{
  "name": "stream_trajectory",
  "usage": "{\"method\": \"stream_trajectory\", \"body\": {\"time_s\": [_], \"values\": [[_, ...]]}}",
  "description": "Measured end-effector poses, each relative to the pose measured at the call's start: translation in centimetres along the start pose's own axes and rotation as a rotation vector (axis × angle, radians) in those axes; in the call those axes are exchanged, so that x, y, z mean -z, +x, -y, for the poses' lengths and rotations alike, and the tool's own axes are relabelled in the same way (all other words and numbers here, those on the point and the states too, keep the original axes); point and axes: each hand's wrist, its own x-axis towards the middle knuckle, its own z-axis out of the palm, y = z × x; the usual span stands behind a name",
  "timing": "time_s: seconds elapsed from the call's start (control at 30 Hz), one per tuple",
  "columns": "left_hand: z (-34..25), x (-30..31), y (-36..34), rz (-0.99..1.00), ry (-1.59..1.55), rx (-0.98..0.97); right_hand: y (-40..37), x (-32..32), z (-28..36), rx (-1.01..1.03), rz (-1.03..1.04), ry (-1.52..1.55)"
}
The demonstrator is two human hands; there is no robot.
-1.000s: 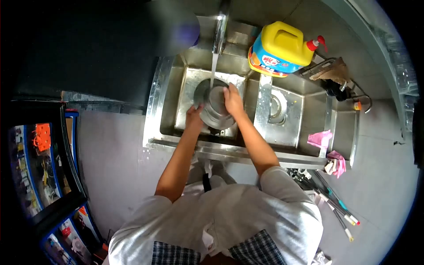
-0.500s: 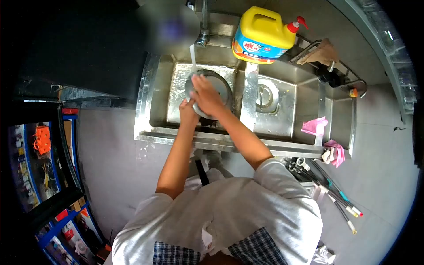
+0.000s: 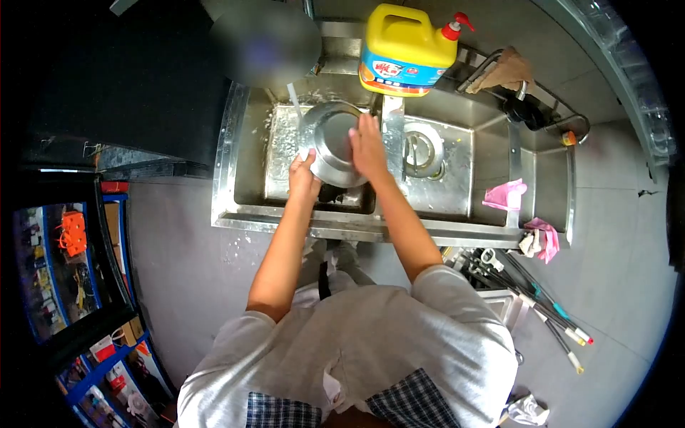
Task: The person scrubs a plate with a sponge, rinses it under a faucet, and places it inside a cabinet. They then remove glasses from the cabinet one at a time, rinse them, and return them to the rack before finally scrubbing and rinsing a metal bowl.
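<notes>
A round, shiny metal bowl (image 3: 332,137) is held over the left sink basin (image 3: 282,187), its broad face toward me. My left hand (image 3: 305,176) grips the rim at the lower left, thumb on top. Against the bowl's right side rests my right hand (image 3: 369,151), its fingers stretched out and lying on the metal. A thin stream of water (image 3: 294,98) falls at the bowl's upper left edge. In the basin under the bowl, something dark is mostly hidden.
A yellow detergent jug (image 3: 410,50) with a red pump stands behind the sink divider. The right basin has a round drain (image 3: 422,150). Pink cloths (image 3: 506,195) hang at the right. Long poles (image 3: 549,307) lie on the floor, and shelves (image 3: 61,264) stand at left.
The bowl has come up and turned, showing more of its face. My right hand has moved from its upper left across to its right side. My left hand keeps hold of the rim.
</notes>
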Motion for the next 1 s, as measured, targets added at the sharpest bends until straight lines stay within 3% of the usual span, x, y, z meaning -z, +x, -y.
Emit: {"method": "stream_trajectory", "body": {"time_s": [0.07,0.2,0.27,0.37,0.47,0.57,0.67,0.7,0.73,0.8,0.87,1.0], "values": [[1.2,-0.6,-1.2,0.035,0.119,-0.045,3.5,-0.8,-1.5,-0.171,0.018,0.025],[1.3,-2.4,-2.0,0.09,0.202,-0.083,8.2,1.3,5.3,0.087,0.308,-0.141],[0.8,-2.3,-1.9,0.176,0.149,-0.133,6.3,-0.4,5.9,0.377,0.125,-0.164],[-0.4,-2.1,-2.5,0.216,0.227,-0.096,5.3,2.2,5.2,0.363,0.217,-0.138],[0.1,-2.2,-3.8,0.253,0.235,-0.087,9.6,1.4,-0.8,-0.083,0.378,0.098],[-1.2,-1.9,-3.4,0.209,0.238,-0.12,8.6,1.9,-3.6,-0.237,0.299,0.411],[-3.1,-2.5,-3.0,0.222,0.176,-0.128,5.9,0.2,-6.7,-0.375,0.093,0.542],[-3.3,-2.2,-2.6,0.231,0.184,-0.152,4.3,2.7,-3.2,-0.497,0.04,0.585],[-3.6,-2.3,-2.2,0.244,0.194,-0.182,3.6,1.8,-3.4,-0.398,-0.052,0.563],[-3.9,-2.7,-1.8,0.216,0.164,-0.171,1.1,1.7,-2.2,-0.476,-0.184,0.476],[-4.1,-3.3,-1.4,0.196,0.143,-0.166,-0.8,1.8,-0.9,-0.41,-0.266,0.449],[-4.4,-4.5,-0.8,0.142,0.086,-0.18,-3.5,2.1,2.0,-0.295,-0.322,0.473]]}}
